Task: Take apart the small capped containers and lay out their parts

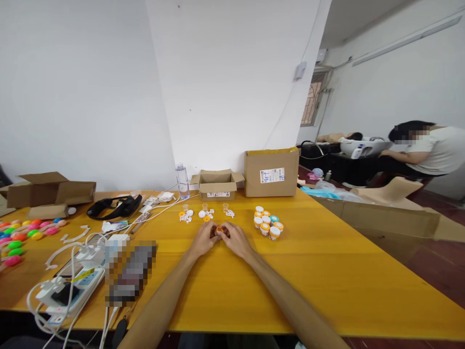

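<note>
Above the middle of the table, my left hand (204,239) and my right hand (235,238) meet with fingers curled around a small orange round piece (219,230). Fingers cover most of it, so its full shape is hidden. Just beyond my hands lie small groups of white spotted parts (186,218), with orange and white round pieces among them. Small clear cups (205,207) stand behind these groups. To the right of my right hand is a cluster of small clear jars (265,228) with white, orange and teal lids.
At the back stand an open small carton (218,184), a larger cardboard box (272,174) and a water bottle (182,182). Left are a power strip (82,286) with cables, a pixelated dark device (132,274), a black strap (114,207) and colourful balls (32,228). A person (432,150) sits far right.
</note>
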The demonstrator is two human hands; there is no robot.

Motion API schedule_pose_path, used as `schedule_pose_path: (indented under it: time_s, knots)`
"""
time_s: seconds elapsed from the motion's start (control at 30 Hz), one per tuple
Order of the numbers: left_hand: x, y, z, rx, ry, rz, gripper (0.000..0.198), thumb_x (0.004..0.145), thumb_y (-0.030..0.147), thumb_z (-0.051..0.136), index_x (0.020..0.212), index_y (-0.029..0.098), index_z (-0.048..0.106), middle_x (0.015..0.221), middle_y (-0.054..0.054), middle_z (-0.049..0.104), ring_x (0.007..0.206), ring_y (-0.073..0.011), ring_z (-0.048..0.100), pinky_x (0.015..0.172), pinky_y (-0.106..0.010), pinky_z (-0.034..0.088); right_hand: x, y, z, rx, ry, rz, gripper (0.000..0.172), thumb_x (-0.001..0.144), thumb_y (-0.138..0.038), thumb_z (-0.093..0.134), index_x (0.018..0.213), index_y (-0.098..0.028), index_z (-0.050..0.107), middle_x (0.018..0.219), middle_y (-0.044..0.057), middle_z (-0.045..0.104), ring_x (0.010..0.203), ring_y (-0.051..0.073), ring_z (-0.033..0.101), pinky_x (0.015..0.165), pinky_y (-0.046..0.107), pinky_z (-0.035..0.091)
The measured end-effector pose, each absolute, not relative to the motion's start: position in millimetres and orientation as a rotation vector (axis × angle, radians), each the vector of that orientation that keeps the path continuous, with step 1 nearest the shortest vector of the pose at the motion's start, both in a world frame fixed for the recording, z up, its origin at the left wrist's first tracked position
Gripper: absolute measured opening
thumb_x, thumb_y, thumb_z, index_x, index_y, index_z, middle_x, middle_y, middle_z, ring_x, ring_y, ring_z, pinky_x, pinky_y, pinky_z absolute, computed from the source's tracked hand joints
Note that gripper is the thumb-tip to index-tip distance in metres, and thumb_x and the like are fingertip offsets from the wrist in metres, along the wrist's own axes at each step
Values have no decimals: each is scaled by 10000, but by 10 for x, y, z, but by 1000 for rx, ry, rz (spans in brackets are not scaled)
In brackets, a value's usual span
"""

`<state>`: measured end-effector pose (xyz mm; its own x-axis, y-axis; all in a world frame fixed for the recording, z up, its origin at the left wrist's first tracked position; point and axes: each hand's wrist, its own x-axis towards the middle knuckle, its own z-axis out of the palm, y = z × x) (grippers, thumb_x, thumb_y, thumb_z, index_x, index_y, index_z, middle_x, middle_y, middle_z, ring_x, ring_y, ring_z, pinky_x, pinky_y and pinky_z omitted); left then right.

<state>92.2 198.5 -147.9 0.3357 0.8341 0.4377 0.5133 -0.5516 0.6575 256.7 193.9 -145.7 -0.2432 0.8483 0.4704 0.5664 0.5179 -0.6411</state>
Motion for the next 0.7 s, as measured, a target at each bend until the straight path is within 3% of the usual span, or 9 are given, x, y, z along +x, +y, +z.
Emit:
schedule_pose_path:
  time_s: [0.43, 0.7]
  knots:
    - [937, 1977, -1450, 2190, 1267, 1071, 97, 789, 215, 628, 881, 222, 598, 906, -19, 649, 906, -203, 582, 866, -344, 472, 2612, 1968, -1441, -1157, -1771, 466, 116, 868, -254, 527, 840, -222, 635, 836, 31, 722, 726, 175, 675, 723, 301, 532]
    - [936, 1987, -1470, 2232, 1313, 1076, 134, 768, 152, 609, 881, 226, 602, 902, -16, 646, 921, -208, 583, 872, -347, 473, 2618, 1922, -1414, -1446, -2002, 190, 161, 857, -140, 543, 865, -223, 680, 965, 77, 721, 967, 231, 652, 835, 324, 493]
